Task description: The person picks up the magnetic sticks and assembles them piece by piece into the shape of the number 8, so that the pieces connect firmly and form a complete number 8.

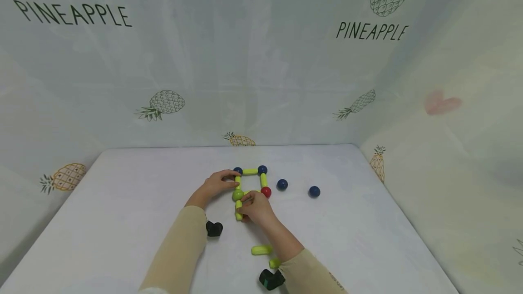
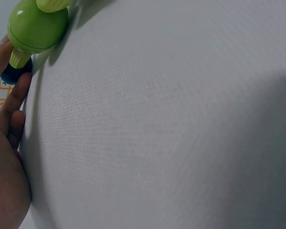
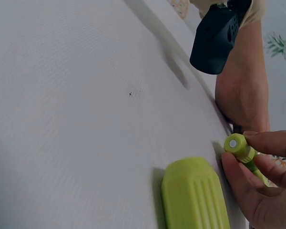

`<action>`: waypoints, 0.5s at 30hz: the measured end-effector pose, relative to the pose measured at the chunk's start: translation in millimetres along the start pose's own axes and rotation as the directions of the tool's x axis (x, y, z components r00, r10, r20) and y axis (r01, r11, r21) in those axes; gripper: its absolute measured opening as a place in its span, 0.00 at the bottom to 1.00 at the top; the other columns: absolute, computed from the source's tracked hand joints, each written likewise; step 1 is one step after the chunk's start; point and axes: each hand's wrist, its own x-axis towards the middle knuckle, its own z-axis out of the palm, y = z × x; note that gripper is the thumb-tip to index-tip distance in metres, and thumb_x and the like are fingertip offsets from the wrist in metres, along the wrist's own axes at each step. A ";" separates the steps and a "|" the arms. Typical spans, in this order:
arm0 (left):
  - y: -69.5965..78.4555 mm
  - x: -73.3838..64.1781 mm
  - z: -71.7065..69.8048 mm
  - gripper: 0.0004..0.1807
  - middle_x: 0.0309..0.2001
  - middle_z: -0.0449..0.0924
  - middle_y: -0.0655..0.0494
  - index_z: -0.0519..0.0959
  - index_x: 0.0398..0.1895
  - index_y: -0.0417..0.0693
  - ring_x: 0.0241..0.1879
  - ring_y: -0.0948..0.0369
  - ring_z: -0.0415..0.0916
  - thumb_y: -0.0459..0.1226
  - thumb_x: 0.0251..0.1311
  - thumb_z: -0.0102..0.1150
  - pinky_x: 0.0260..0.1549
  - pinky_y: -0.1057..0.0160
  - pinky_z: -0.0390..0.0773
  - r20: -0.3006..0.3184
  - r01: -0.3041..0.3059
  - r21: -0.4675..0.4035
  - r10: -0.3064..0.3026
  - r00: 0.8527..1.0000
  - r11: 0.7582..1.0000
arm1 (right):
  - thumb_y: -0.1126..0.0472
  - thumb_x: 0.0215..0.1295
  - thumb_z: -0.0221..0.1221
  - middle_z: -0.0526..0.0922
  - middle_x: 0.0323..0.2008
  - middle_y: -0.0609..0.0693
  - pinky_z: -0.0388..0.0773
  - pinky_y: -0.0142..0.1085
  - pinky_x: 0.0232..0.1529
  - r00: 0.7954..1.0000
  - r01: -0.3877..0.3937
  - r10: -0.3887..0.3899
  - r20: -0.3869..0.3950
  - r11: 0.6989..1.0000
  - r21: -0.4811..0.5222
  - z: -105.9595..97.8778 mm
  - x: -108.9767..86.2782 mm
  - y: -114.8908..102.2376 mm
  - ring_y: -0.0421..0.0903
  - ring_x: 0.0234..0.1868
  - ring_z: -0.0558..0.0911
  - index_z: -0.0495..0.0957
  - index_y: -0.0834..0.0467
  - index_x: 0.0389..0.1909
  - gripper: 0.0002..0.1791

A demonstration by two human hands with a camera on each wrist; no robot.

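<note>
A square of yellow-green magnetic rods and balls lies on the table in the head view. Its corners are a left blue ball (image 1: 238, 171), a right blue ball (image 1: 262, 169), a red ball (image 1: 266, 192) and a larger green ball (image 1: 238, 194). My left hand (image 1: 216, 184) pinches the square's left rod (image 1: 238, 183), between the blue and green balls. With thumb and fingers, my right hand (image 1: 258, 208) grips another rod (image 1: 239, 211) reaching from the green ball towards me. The right wrist view shows that rod's silvery end (image 3: 233, 143). My right hand partly covers the front rod.
Two loose blue balls, one nearer (image 1: 282, 184) and one farther right (image 1: 314, 191), lie right of the square. A loose rod (image 1: 261, 250) and a partly hidden rod (image 1: 274, 263) lie by the right forearm. Black wrist devices (image 1: 214, 228) hang at both sleeves.
</note>
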 end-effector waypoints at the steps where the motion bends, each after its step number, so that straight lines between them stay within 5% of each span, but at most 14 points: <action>1: -0.1 0.0 -0.1 0.17 0.48 0.82 0.58 0.81 0.53 0.56 0.58 0.51 0.71 0.45 0.61 0.66 0.61 0.35 0.53 0.001 -0.002 -0.001 0.002 1.000 1.000 | 0.70 0.54 0.69 0.80 0.26 0.53 0.81 0.34 0.25 1.000 0.001 -0.001 -0.003 1.000 0.004 0.3 0.2 0.0 0.44 0.20 0.81 0.76 0.62 0.39 0.14; 15: 0.5 0.1 0.6 0.19 0.47 0.81 0.62 0.82 0.52 0.59 0.55 0.54 0.71 0.47 0.56 0.69 0.60 0.37 0.55 -0.014 0.013 0.014 -0.012 1.000 1.000 | 0.69 0.55 0.69 0.81 0.26 0.53 0.81 0.35 0.27 1.000 0.007 -0.008 0.013 1.000 0.025 -3.5 0.0 0.9 0.45 0.21 0.82 0.76 0.64 0.39 0.13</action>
